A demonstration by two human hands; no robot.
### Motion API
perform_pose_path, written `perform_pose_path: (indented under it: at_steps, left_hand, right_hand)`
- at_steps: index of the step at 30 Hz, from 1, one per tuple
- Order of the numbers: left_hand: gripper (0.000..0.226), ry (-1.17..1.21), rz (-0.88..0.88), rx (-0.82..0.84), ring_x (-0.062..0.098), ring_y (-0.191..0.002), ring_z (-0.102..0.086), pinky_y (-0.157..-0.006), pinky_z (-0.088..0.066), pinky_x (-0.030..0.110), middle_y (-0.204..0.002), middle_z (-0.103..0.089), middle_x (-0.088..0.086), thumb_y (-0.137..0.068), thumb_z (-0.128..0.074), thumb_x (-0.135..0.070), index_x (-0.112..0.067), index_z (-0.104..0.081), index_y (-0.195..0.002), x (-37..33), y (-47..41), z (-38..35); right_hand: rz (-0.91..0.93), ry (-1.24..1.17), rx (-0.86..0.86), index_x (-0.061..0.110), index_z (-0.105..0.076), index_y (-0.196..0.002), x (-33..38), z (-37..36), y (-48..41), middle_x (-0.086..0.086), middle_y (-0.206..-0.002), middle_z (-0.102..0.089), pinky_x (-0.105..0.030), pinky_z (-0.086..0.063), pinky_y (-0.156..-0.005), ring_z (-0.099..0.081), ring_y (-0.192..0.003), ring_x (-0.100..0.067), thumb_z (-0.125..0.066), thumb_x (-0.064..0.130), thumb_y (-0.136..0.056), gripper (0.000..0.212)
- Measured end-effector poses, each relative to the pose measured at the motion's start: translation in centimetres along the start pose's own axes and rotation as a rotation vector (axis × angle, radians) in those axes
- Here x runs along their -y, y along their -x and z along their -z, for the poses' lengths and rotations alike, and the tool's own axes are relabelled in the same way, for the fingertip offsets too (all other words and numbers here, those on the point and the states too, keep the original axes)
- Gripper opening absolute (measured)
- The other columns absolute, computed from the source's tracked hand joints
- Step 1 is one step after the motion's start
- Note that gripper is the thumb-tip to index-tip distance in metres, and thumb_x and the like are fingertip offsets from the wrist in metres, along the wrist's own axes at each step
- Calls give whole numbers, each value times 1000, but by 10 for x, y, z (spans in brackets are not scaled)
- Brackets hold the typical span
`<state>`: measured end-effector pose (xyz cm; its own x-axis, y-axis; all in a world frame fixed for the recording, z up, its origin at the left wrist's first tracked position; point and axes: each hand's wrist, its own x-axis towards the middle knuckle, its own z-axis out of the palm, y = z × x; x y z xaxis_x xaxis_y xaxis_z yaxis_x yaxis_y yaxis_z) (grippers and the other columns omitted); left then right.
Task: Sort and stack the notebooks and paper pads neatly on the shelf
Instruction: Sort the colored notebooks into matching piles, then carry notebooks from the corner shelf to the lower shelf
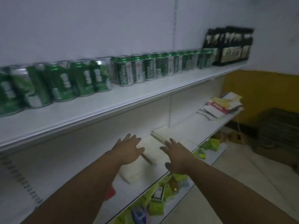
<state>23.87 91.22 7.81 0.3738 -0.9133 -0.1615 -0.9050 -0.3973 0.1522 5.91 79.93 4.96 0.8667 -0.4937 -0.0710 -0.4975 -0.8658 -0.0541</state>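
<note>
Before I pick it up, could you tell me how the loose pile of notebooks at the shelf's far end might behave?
The pile of notebooks would probably slide apart, since its covers lie fanned and askew. They look thin, so likely floppy and light.

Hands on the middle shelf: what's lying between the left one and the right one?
A pale paper pad lies flat on the shelf between the left hand and right hand, as the head view shows.

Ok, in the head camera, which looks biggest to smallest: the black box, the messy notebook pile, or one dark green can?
1. black box
2. notebook pile
3. dark green can, though it stands nearer the camera.
</note>
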Motion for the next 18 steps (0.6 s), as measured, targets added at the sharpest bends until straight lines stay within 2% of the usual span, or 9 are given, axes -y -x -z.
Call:
perform_pose_path:
  at_steps: [6, 11, 15, 18]
  left_hand:
    - [64, -176, -141, 38, 20, -148, 9, -119, 2, 48, -161, 4, 1, -98, -23, -55, -25, -6, -153, -149, -83, 19]
    - [62, -52, -235, 8, 18, -148, 5, -119, 1, 44, -161, 1, 1, -99, -23, -53, -26, -8, -153, -283, -142, 5]
    - [61, -75, -310, 0, 16, -148, 6, -119, 1, 42, -161, 1, -1, -100, -24, -50, -25, -8, -153, -348, -185, -5]
    - [60, -90, -296, 10, 16, -148, 7, -120, 2, 43, -161, 2, 0, -100, -24, -49, -25, -7, -153, -372, -230, -6]
  right_hand:
    - [-135, 154, -21, 19, -14, -151, -167, 39, 67, -10, -160, -4, -45, -7, -119, 4, -147, -28, -45, 32, -95, 65]
    - [-246, 103, 27, 21, -15, -152, -297, 46, 110, -8, -160, -3, -45, -10, -119, 3, -147, -27, -47, 32, -93, 67]
    - [-297, 55, -6, 19, -17, -151, -380, 52, 119, -8, -160, -5, -44, -13, -119, 0, -148, -26, -49, 32, -93, 68]
    - [-284, 30, -18, 18, -18, -151, -431, 55, 109, -6, -160, -5, -42, -13, -118, 0, -148, -25, -48, 34, -94, 67]
